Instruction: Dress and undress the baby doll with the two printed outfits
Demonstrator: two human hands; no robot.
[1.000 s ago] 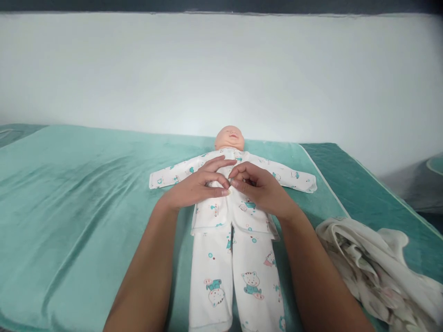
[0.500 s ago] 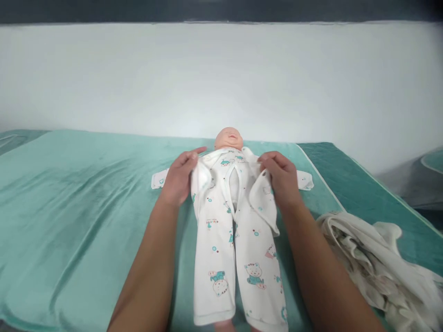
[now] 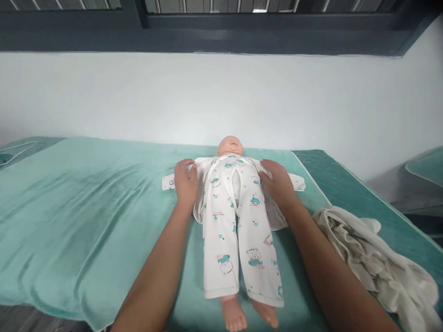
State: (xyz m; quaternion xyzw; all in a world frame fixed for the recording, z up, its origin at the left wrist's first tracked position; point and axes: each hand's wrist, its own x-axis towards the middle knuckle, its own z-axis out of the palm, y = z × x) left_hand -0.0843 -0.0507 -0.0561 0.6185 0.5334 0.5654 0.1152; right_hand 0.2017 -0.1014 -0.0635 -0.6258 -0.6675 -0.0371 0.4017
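Note:
A baby doll lies on its back, head away from me and bare feet nearest. It wears white printed trousers, pulled high on its chest, with a gap at the crotch. A white wrap top lies spread open beneath and beside them, sleeves stretched out to both sides. My left hand rests over the top's left side near the sleeve, thumb and fingers apart. My right hand touches the other side by the trousers' waist, its fingers also apart. The fingertips are partly hidden by cloth and hands.
A crumpled off-white cloth lies on the right beside my forearm. The green sheet covers the bed, with a darker green strip on the right. Behind stands a white wall under a dark window frame.
The top's front flaps, held up over the trousers before, now lie out to the sides. My hands have let go of their edges. The view has tilted up, showing the window frame.

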